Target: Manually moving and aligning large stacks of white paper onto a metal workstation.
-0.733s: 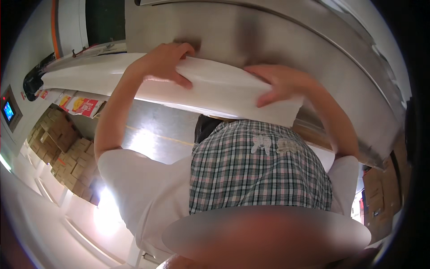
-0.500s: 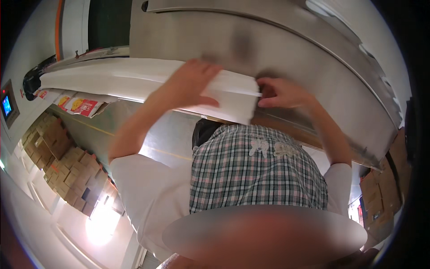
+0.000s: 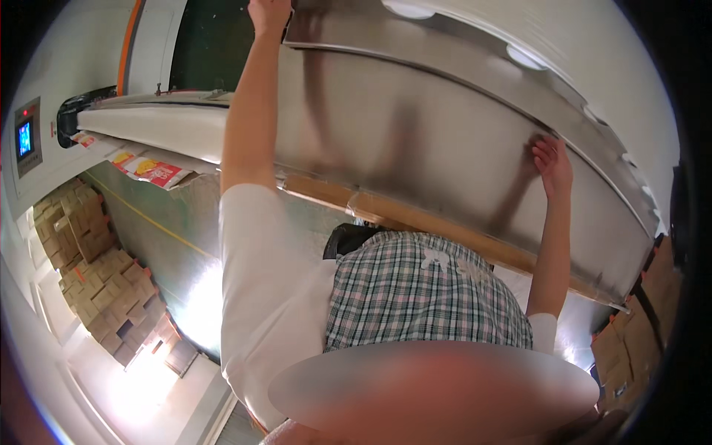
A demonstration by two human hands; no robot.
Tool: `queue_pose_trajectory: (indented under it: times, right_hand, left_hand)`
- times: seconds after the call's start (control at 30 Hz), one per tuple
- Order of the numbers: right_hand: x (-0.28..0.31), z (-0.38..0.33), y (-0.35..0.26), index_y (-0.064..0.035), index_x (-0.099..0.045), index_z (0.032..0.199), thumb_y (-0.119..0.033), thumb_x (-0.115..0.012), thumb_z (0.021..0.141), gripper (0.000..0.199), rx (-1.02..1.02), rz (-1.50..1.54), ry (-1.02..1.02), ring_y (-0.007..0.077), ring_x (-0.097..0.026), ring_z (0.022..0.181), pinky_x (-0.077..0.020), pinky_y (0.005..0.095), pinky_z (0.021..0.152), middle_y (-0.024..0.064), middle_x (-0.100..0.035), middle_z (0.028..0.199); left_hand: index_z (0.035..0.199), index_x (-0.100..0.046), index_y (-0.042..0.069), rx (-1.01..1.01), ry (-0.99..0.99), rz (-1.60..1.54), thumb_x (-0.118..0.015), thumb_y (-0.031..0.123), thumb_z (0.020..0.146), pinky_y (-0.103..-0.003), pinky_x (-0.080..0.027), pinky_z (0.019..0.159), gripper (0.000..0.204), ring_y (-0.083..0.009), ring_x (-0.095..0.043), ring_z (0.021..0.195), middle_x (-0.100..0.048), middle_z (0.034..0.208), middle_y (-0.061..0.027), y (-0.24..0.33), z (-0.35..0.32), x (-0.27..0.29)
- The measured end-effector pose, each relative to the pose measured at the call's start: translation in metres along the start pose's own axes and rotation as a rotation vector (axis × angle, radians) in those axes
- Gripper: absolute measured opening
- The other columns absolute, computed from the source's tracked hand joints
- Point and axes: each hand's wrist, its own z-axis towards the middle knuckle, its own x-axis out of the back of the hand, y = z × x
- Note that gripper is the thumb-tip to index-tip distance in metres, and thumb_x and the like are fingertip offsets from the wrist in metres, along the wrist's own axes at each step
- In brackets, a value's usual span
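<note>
My left hand [image 3: 269,15] reaches up to the picture's top edge, beside the left corner of a raised steel ledge [image 3: 415,63]. Its fingertips are partly cut off, so its grip is hidden. Over the steel bench top [image 3: 445,141], my right hand [image 3: 554,167] hovers just below the ledge's edge, fingers loosely bent and nothing seen in them. A long white sheet or stack [image 3: 152,127] lies to the left, its right end hidden behind my left forearm. Below it stick out red and yellow printed sheets [image 3: 159,172].
A white machine with a small lit screen [image 3: 26,139] stands at far left. Wooden edging [image 3: 326,190] runs along the bench front. Stacked cardboard boxes [image 3: 111,297] stand on the floor at left, and more cartons [image 3: 630,356] at right. White shapes [image 3: 526,57] line the ledge.
Both hands have left the white stack. My left hand has gone up to the ledge corner, my right hand further right. The white stack's right end now sits further left.
</note>
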Motion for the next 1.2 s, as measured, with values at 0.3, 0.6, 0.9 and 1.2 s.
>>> queue_pose_trajectory:
  times: [0.3,0.6,0.9,1.2]
  right_hand:
    - [0.016,0.043,-0.042,0.0044,-0.054,0.091,-0.043,-0.044,0.088,0.049,0.034,-0.267,0.260,0.0184,-0.060,0.066,-0.0474,0.0245,0.055,0.0132,-0.061,0.078]
    - [0.024,0.040,-0.036,0.0014,-0.056,0.089,-0.042,-0.045,0.088,0.044,0.080,-0.321,0.273,0.0160,-0.060,0.064,-0.0468,0.0233,0.053,0.0096,-0.061,0.074]
    - [0.016,0.016,-0.023,-0.0021,-0.055,0.092,-0.036,-0.049,0.088,0.034,0.098,-0.253,0.231,0.0147,-0.059,0.066,-0.0480,0.0244,0.055,0.0076,-0.060,0.077]
    - [0.019,0.003,-0.019,0.0008,-0.054,0.093,-0.034,-0.052,0.087,0.036,0.090,-0.259,0.257,0.0159,-0.059,0.065,-0.0482,0.0244,0.055,0.0086,-0.060,0.077]
  left_hand:
    - [0.089,-0.061,-0.004,0.105,0.104,-0.748,-0.046,0.035,0.088,-0.029,-0.044,0.073,0.042,-0.0172,-0.057,0.077,-0.062,0.083,-0.0091,-0.010,0.078,-0.075]
    - [0.095,-0.060,-0.003,0.016,0.031,-0.841,-0.043,0.038,0.090,-0.030,-0.044,0.074,0.045,-0.0193,-0.057,0.083,-0.061,0.091,-0.0084,-0.016,0.081,-0.080]
    - [0.096,-0.060,0.011,0.096,-0.345,-0.686,-0.055,0.025,0.082,-0.026,-0.043,0.072,0.020,-0.0121,-0.055,0.087,-0.060,0.089,0.0016,-0.040,0.071,-0.045]
    - [0.098,-0.057,0.010,-0.322,-0.499,-0.013,-0.052,0.040,0.083,-0.032,-0.043,0.071,0.034,-0.0150,-0.057,0.082,-0.061,0.089,-0.0013,-0.021,0.089,-0.041]
